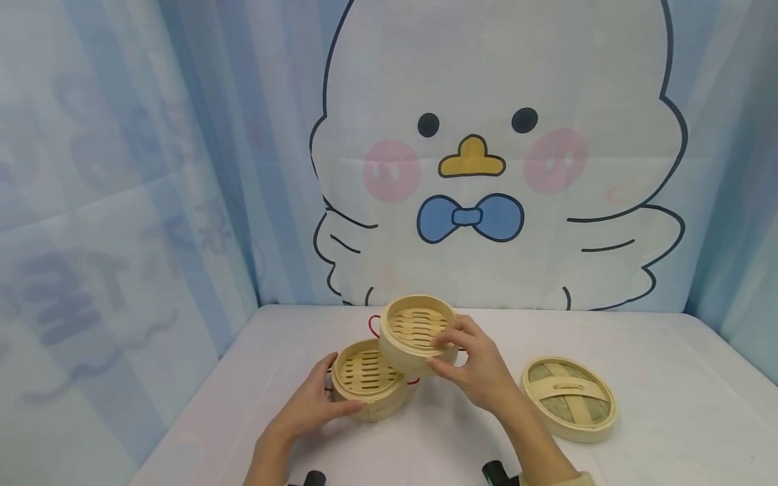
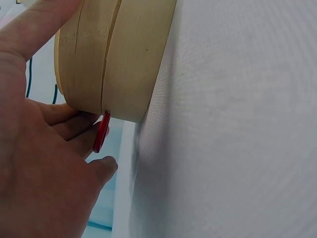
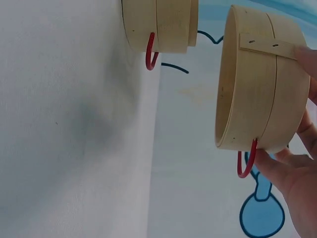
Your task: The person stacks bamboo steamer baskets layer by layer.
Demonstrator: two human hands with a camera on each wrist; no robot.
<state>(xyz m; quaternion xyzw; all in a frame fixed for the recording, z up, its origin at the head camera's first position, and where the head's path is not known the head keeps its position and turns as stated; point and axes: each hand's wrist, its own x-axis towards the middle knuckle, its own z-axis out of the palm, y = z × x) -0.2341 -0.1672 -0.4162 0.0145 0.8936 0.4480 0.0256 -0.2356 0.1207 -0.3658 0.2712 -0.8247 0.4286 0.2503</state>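
A round bamboo steamer basket (image 1: 378, 408) with a slatted base stands on the table, with my left hand (image 1: 306, 405) around its left side, thumb on the near wall. In the left wrist view that basket's wall (image 2: 133, 59) sits against the white cloth, and a red loop (image 2: 102, 133) hangs from it beside my fingers. My right hand (image 1: 477, 368) pinches a second steamer basket (image 1: 404, 358) by its right side and holds it raised, overlapping the first one's upper right in the head view. The right wrist view shows this raised basket (image 3: 267, 94) tilted, apart from the standing basket (image 3: 171, 25).
To the right on the white table (image 1: 681, 405) lies a round woven bamboo lid (image 1: 568, 391) with a strap across it and a small handle. A curtain (image 1: 486, 263) printed with a cartoon bird hangs behind the table's back edge.
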